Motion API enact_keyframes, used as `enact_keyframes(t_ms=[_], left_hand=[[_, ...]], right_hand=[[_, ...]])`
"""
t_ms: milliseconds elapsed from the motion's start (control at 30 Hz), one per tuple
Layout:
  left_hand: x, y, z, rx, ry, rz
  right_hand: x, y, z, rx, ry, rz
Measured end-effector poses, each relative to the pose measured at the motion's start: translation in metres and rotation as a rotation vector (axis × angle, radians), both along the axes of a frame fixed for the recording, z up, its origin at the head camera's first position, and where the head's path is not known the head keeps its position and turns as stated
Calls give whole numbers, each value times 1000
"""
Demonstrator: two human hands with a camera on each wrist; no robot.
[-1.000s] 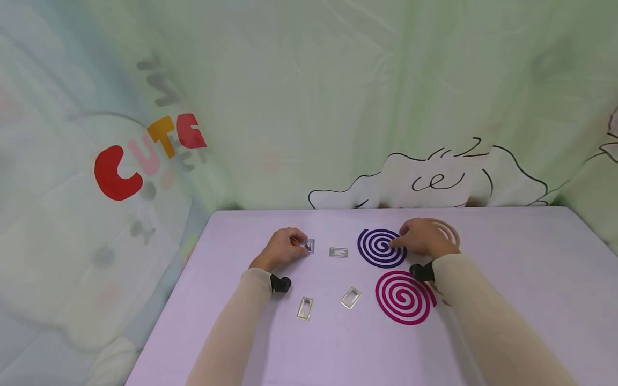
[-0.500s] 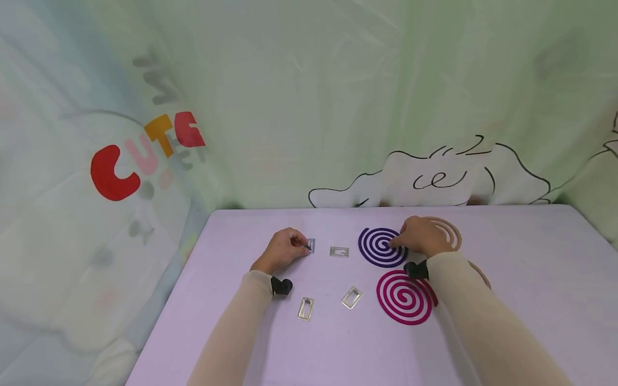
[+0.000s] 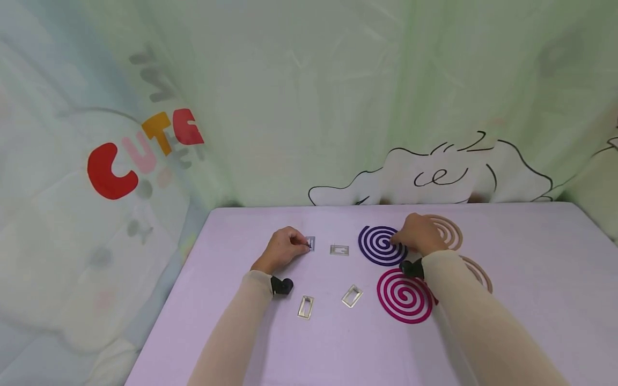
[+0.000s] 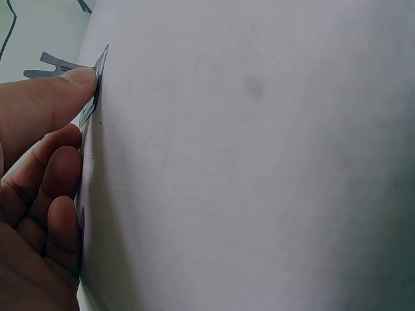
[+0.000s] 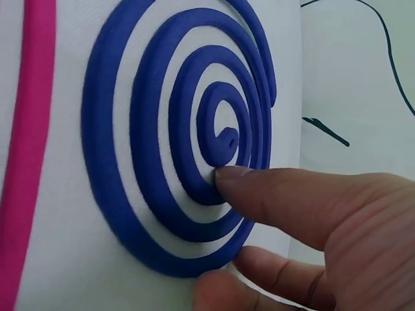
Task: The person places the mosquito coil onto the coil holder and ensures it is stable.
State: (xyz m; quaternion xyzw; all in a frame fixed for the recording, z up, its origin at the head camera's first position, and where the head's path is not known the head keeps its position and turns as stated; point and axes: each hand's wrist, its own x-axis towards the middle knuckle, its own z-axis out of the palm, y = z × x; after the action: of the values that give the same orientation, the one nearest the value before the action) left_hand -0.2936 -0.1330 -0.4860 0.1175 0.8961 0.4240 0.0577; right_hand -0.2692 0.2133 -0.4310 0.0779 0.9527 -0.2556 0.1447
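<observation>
My left hand (image 3: 280,249) pinches a thin metal coil stand (image 4: 96,87) between thumb and fingers; its forked tongue (image 4: 55,67) sticks up past the thumb. The stand is at the back of the table, partly covered by the fingertips. Over on the right, my right hand (image 3: 422,236) is on a dark blue mosquito coil (image 5: 142,110). Its thumb tip touches the coil near the centre and the other fingers grip at the outer edge. The coil lies flat on the table.
A second silver stand (image 3: 339,250) lies between the hands. Two gold stands (image 3: 306,307) are nearer the front. A pink coil (image 3: 379,292) lies in front of the blue one. Two tan coils (image 3: 456,228) are partly hidden by the right hand and forearm.
Both hands keep their places on the stand and the blue coil. The right forearm and wrist have shifted slightly left, uncovering more of the nearer tan coil.
</observation>
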Motion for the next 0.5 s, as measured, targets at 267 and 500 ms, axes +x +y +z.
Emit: enact_keyframes(t_ms=[267, 500], left_hand=[[1, 2, 1, 1, 11, -8], [3, 3, -1, 12, 6, 0]], right_hand=[[-2, 1, -2, 11, -4, -19], [0, 1, -1, 7, 16, -31]])
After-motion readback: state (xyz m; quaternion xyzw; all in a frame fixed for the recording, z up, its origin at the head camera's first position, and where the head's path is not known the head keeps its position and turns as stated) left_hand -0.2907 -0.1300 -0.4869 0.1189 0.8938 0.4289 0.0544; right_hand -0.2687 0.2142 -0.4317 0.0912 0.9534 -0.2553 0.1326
